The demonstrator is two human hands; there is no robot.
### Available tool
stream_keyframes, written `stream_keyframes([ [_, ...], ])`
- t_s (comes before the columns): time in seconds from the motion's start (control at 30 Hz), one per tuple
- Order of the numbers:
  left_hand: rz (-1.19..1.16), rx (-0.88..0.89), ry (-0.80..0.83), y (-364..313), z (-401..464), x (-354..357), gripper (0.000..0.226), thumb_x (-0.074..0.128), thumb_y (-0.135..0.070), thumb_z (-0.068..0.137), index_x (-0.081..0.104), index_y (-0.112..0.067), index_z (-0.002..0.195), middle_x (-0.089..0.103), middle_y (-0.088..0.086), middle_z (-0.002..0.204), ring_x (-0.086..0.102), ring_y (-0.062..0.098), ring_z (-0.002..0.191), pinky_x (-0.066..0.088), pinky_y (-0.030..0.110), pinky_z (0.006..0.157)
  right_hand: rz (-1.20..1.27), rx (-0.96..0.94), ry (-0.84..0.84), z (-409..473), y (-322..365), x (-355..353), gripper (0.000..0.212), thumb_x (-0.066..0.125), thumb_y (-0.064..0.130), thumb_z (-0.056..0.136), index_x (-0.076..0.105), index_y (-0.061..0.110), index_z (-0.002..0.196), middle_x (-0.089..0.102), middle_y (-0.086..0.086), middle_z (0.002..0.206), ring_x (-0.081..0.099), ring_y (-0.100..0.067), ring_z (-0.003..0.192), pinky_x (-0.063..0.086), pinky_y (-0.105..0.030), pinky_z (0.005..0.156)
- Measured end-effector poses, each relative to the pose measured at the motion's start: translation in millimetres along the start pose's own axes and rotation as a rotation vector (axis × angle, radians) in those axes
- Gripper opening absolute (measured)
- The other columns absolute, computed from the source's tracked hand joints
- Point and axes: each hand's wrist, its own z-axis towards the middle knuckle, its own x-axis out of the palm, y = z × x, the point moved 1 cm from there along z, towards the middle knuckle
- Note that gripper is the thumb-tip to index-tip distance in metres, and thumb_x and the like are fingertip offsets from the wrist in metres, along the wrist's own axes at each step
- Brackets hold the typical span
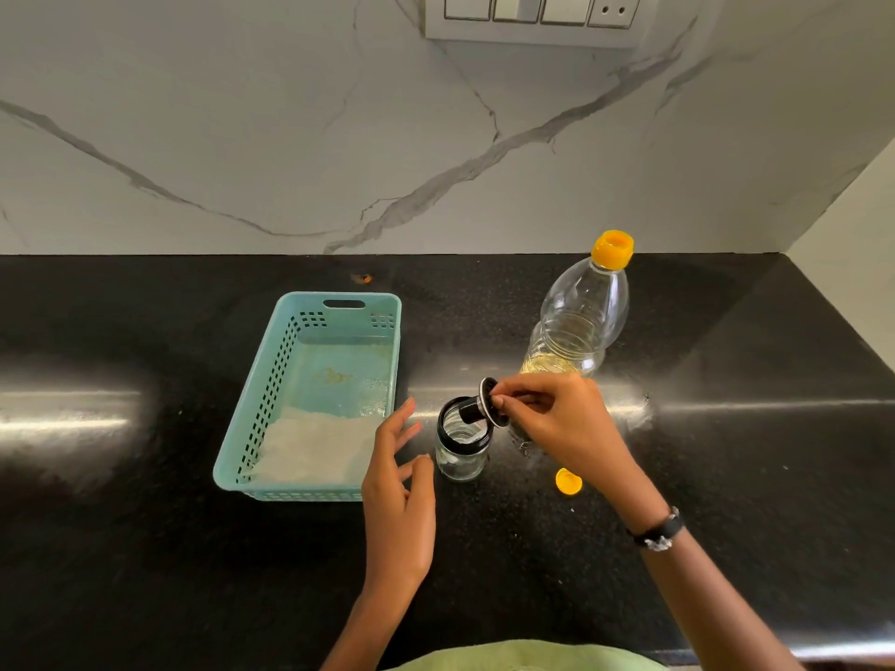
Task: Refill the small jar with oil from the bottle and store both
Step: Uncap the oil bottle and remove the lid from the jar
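A small clear glass jar (460,452) with a black rim stands on the black counter. My right hand (557,428) pinches its black lid (486,404), tilted on edge just above the jar's open mouth. My left hand (397,481) hovers with relaxed fingers just left of the jar, holding nothing. Behind stands the clear plastic oil bottle (578,322), its yellow neck uncapped, with a little yellow oil at the bottom. Its yellow cap (569,480) lies on the counter right of the jar.
A teal plastic basket (271,404) with a white cloth in its near end sits left of the jar. The marble wall with a switch panel (532,14) rises behind the counter. A side wall closes in the far right corner.
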Motion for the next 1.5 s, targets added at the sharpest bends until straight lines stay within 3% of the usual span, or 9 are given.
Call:
stream_keyframes([
  [0.17, -0.071, 0.006, -0.027, 2, -8, 1, 0.033, 0.048, 0.004, 0.092, 0.058, -0.018, 0.114, 0.064, -0.013, 0.112, 0.06, 0.006, 0.109, 0.052, 0.028, 0.089, 0.393, 0.22, -0.043, -18, -28, 4, 0.012, 0.07, 0.013, 0.084, 0.076, 0.022, 0.088, 0.075, -0.005, 0.081, 0.065, -0.022, 0.074, 0.054, -0.042, 0.077],
  [0.3, -0.18, -0.108, 0.141, -1, -18, 4, 0.024, 0.044, 0.003, 0.094, 0.066, -0.007, 0.096, 0.072, 0.003, 0.094, 0.069, 0.019, 0.091, 0.055, 0.029, 0.08, 0.694, 0.359, -0.06, -32, -44, 4, 0.021, 0.071, 0.02, 0.076, 0.075, 0.013, 0.095, 0.073, -0.012, 0.096, 0.065, -0.017, 0.089, 0.052, -0.031, 0.086],
  [0.43, -0.241, -0.475, 0.508, 4, -19, 17, 0.026, 0.041, -0.009, 0.099, 0.062, -0.011, 0.113, 0.071, 0.006, 0.11, 0.07, 0.019, 0.098, 0.056, 0.026, 0.084, 1.065, 0.546, 0.031, -49, -57, 4, 0.031, 0.066, 0.012, 0.075, 0.069, 0.002, 0.105, 0.071, -0.011, 0.101, 0.065, -0.014, 0.089, 0.055, -0.019, 0.075],
  [0.57, -0.402, -0.689, 0.536, 7, -14, 27, 0.027, 0.045, -0.01, 0.098, 0.058, -0.01, 0.121, 0.07, 0.007, 0.114, 0.069, 0.023, 0.102, 0.052, 0.034, 0.096, 1.201, 0.676, 0.102, -64, -65, 13, 0.027, 0.06, 0.005, 0.079, 0.068, -0.002, 0.104, 0.07, -0.014, 0.097, 0.066, -0.014, 0.081, 0.057, -0.019, 0.071],
  [0.87, -0.303, -0.704, 0.457, 17, -9, 33, 0.029, 0.041, -0.006, 0.099, 0.059, -0.012, 0.121, 0.069, 0.008, 0.115, 0.069, 0.02, 0.1, 0.05, 0.035, 0.098, 0.804, 0.591, 0.131, -72, -71, 14, 0.027, 0.047, 0.027, 0.098, 0.068, 0.013, 0.109, 0.072, -0.002, 0.107, 0.067, -0.011, 0.101, 0.051, -0.023, 0.088],
  [1.0, -0.234, -0.684, 0.451, 20, -8, 34, 0.026, 0.042, -0.008, 0.099, 0.061, -0.021, 0.112, 0.068, 0.001, 0.111, 0.07, 0.015, 0.098, 0.05, 0.032, 0.098, 0.423, 0.469, 0.082, -68, -78, 19, 0.018, 0.056, 0.024, 0.094, 0.07, 0.027, 0.105, 0.07, 0.003, 0.107, 0.067, -0.006, 0.096, 0.053, -0.018, 0.08],
  [1.2, -0.084, -0.652, 0.459, 30, -7, 37, 0.031, 0.041, -0.005, 0.099, 0.057, -0.013, 0.124, 0.063, 0.003, 0.114, 0.064, 0.011, 0.105, 0.048, 0.022, 0.096, 0.026, 0.38, 0.011, -64, -88, 32, 0.022, 0.06, 0.018, 0.092, 0.069, 0.016, 0.112, 0.065, 0.003, 0.099, 0.062, 0.001, 0.083, 0.051, -0.012, 0.074],
  [1.33, 0.018, -0.608, 0.456, 37, -8, 39, 0.034, 0.044, -0.002, 0.096, 0.056, -0.011, 0.126, 0.056, 0.007, 0.127, 0.06, 0.014, 0.112, 0.045, 0.027, 0.102, -0.12, 0.351, -0.001, -64, -88, 37, 0.023, 0.059, 0.021, 0.092, 0.069, 0.018, 0.113, 0.058, 0.012, 0.087, 0.058, -0.001, 0.08, 0.047, -0.014, 0.076],
  [1.5, 0.079, -0.56, 0.46, 39, -8, 39, 0.033, 0.044, -0.002, 0.097, 0.056, -0.01, 0.126, 0.051, 0.007, 0.126, 0.064, 0.015, 0.102, 0.053, 0.015, 0.082, -0.185, 0.31, -0.018, -64, -86, 37, 0.022, 0.06, 0.022, 0.092, 0.07, 0.018, 0.111, 0.053, 0.018, 0.078, 0.052, 0.002, 0.074, 0.042, -0.012, 0.072],
])
